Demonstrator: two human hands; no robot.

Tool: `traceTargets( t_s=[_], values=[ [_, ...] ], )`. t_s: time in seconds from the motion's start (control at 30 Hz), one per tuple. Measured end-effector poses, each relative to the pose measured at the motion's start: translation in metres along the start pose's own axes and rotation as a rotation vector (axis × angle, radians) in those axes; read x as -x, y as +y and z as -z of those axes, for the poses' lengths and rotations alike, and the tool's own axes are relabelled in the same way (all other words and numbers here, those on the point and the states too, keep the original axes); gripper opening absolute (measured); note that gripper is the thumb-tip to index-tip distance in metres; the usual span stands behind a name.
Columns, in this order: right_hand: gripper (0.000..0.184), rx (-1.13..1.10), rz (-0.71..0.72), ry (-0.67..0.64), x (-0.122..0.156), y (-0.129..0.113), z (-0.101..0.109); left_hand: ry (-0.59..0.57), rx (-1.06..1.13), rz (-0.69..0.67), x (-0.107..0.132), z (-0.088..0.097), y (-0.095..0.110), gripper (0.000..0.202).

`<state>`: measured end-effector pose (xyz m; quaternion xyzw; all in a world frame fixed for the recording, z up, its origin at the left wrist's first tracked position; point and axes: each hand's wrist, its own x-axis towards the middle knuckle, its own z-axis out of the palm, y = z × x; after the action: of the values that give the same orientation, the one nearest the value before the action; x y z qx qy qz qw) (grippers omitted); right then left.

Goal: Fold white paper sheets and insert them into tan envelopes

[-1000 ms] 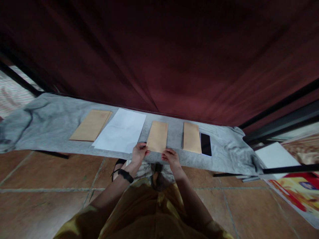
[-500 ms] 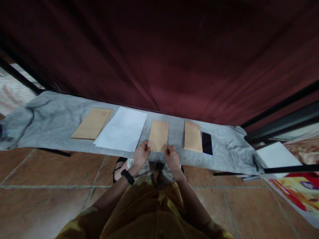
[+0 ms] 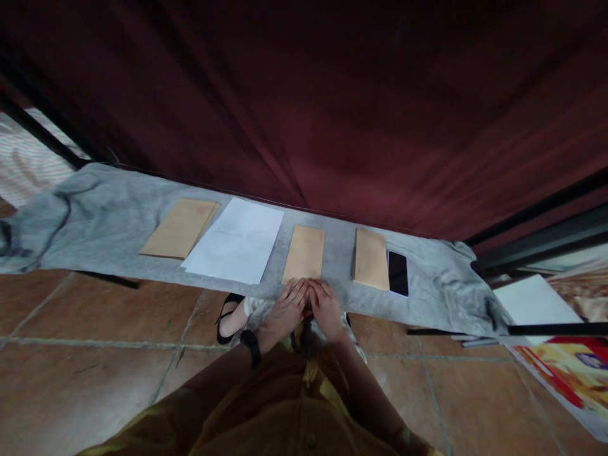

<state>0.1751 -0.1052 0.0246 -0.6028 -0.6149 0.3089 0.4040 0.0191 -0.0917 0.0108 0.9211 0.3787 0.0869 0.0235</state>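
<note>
A brown paper envelope (image 3: 305, 250) lies upright before me on the grey cloth, with a reddish mark near its top right corner. My left hand (image 3: 288, 308), below a dark wristwatch, rests on the envelope's near edge with its fingers stretched out flat. Beside it, my right hand (image 3: 325, 308) lies on the same edge, fingers also extended. The fingertips of both hands meet near the middle and cover the envelope's lower end. Left of it are white paper sheets (image 3: 237, 240); to its right lies a stack of brown envelopes (image 3: 371, 258).
More brown envelopes (image 3: 178, 229) lie at the left on the grey cloth (image 3: 99, 221). A dark-screened phone (image 3: 398, 273) touches the right stack. Behind hangs a dark red curtain (image 3: 304, 126). Black metal bars stand at both sides. At lower right is a colourful printed box (image 3: 577, 367).
My hands have moved inward from the envelope's two lower corners to the middle of its near edge. Their fingers have gone from pinching the corners to lying flat.
</note>
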Motion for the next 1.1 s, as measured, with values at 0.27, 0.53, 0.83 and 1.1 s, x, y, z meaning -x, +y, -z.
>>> traceTargets(
  t_s=[0.27,0.53,0.83,1.1],
  values=[
    [0.044,0.241,0.178,-0.065,0.02,0.024,-0.003,-0.051,-0.05,-0.002,0.009,0.002,-0.009,0.059],
    [0.046,0.649,0.329,-0.028,0.028,0.038,-0.001,-0.074,-0.134,0.074,0.025,0.009,-0.02,0.071],
    [0.047,0.663,0.333,0.001,0.031,0.037,0.003,-0.06,-0.128,0.081,0.031,0.009,-0.032,0.071],
    [0.038,0.554,0.13,0.044,0.016,0.022,0.005,0.047,-0.016,0.224,0.023,0.026,-0.038,0.043]
  ],
)
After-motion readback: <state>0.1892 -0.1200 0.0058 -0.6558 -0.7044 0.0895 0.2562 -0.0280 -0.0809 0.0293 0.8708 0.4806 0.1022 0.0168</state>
